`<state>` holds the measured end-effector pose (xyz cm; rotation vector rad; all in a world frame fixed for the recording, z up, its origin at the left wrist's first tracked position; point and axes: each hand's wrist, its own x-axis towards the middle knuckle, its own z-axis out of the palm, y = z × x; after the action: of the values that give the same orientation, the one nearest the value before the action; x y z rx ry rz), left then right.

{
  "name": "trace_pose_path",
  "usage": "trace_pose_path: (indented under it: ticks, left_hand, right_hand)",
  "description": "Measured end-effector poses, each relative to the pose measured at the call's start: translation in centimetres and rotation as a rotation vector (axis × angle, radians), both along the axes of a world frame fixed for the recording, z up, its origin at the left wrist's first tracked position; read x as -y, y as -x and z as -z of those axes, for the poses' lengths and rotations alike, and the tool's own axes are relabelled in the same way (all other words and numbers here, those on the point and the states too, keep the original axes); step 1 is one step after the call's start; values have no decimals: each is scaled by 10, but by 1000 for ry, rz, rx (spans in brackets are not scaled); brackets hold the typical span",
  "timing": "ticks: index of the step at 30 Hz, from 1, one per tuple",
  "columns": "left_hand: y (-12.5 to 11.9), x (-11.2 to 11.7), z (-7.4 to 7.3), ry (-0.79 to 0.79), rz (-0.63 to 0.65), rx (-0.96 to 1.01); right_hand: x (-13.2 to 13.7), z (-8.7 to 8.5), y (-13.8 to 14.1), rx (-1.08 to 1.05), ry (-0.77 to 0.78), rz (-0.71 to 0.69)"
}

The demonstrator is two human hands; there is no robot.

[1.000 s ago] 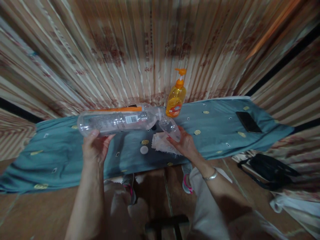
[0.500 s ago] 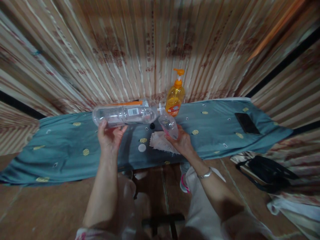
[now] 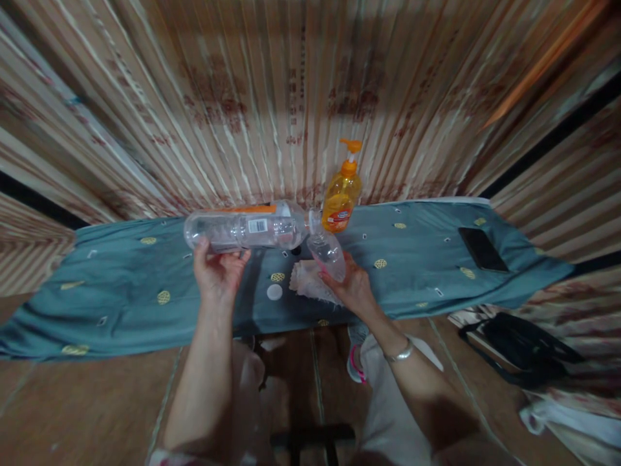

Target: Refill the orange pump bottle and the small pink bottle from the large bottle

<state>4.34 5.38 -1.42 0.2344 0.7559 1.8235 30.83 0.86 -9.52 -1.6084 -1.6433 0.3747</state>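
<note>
My left hand (image 3: pixel 217 272) grips a large clear plastic bottle (image 3: pixel 247 228) and holds it level, its mouth pointing right. That mouth meets the neck of a small clear bottle (image 3: pixel 328 254), which my right hand (image 3: pixel 350 287) holds tilted above the table. A white cloth (image 3: pixel 305 281) lies on the teal tablecloth (image 3: pixel 121 291) just under my right hand. A white cap (image 3: pixel 274 292) and a small black cap (image 3: pixel 297 250) rest on the cloth between my hands.
An orange pump soap bottle (image 3: pixel 342 197) stands at the back by the striped curtain. A black phone (image 3: pixel 482 248) lies at the right end of the table. A black bag (image 3: pixel 524 342) sits on the floor at right. My legs and shoes show below the table edge.
The big bottle has moved right and further from me, so its mouth now meets the small bottle's neck. My left hand moved right with it. My right hand barely moved.
</note>
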Motion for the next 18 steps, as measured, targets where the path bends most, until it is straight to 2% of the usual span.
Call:
trace_pose_path:
  ticks: [7, 12, 18]
  left_hand:
    - [1, 0, 7, -8, -8, 3]
    - [1, 3, 10, -40, 56, -3]
    - [5, 2, 14, -83, 33, -27]
  right_hand:
    - [5, 6, 2, 1, 6, -12]
    - [6, 11, 1, -7, 5, -8]
    - [9, 8, 1, -16, 7, -55]
